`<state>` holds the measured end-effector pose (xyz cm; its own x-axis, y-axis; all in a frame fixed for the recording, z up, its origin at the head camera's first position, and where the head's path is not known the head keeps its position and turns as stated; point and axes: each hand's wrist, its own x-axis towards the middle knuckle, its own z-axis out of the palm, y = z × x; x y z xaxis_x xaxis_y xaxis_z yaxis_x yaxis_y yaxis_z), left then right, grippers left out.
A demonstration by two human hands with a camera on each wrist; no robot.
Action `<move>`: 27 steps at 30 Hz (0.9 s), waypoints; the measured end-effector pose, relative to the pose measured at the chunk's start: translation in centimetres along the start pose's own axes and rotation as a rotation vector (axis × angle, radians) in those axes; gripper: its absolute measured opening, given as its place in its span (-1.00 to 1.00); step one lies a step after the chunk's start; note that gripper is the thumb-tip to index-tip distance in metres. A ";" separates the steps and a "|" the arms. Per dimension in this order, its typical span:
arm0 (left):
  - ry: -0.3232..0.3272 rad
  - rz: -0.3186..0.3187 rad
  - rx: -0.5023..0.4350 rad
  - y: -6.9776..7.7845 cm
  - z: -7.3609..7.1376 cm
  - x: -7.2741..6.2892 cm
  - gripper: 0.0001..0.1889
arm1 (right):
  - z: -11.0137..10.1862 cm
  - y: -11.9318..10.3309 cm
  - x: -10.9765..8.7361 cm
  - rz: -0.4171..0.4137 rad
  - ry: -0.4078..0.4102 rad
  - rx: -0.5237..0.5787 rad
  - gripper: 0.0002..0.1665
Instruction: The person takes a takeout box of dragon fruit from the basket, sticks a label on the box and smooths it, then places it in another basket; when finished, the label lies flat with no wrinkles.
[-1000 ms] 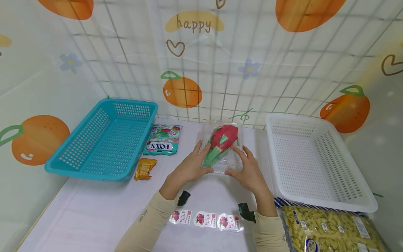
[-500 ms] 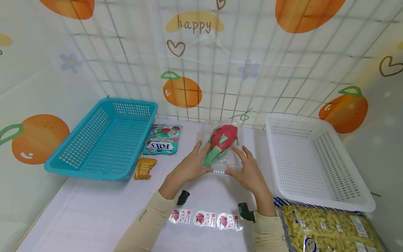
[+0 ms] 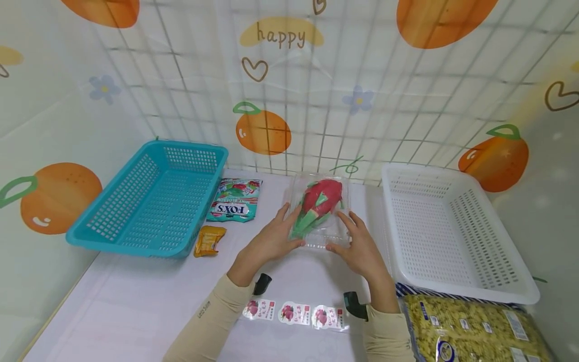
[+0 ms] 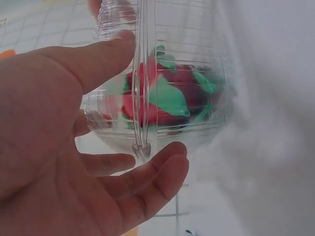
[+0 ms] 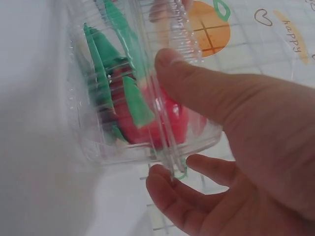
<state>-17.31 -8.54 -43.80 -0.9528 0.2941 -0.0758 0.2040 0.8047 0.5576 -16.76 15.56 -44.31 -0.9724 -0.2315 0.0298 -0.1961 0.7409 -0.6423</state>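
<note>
A clear plastic clamshell box (image 3: pixel 341 231) sits on the white tabletop in the head view, its lid down. Inside lies a red dragon fruit (image 3: pixel 322 196) with green scales, visible through the plastic in both wrist views. My left hand (image 3: pixel 271 240) holds the box's left side, with the thumb (image 4: pixel 106 59) on the near rim and the other fingers along the side. On the opposite side my right hand (image 3: pixel 359 246) holds it the same way, its thumb (image 5: pixel 192 76) against the rim seam. Nearer me lies a strip of dragon fruit stickers (image 3: pixel 294 313).
A teal basket (image 3: pixel 135 246) stands at the left, a white basket (image 3: pixel 400 251) at the right. Beside the teal one lie a FOX'S candy bag (image 3: pixel 235 200) and a small orange packet (image 3: pixel 209 241). A pasta bag (image 3: pixel 470 327) lies at the front right.
</note>
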 end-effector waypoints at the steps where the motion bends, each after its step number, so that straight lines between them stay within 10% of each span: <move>1: 0.003 -0.007 -0.003 -0.1 -0.1 -0.1 -0.01 | 0.0 0.0 0.0 0.003 0.000 0.000 0.08; 13: 0.038 -0.088 -0.039 -2.2 -0.2 -2.4 0.07 | -0.4 -0.3 -1.0 0.055 -0.022 -0.031 0.20; 27: 0.012 -0.157 0.014 -4.7 -0.4 -9.0 -0.12 | -1.9 -0.6 -6.0 0.089 -0.051 -0.154 0.20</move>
<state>-9.81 -15.13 -45.37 -0.9757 0.1585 -0.1512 0.0558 0.8471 0.5284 -11.08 17.74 -42.68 -0.9798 -0.1898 -0.0630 -0.1309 0.8469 -0.5154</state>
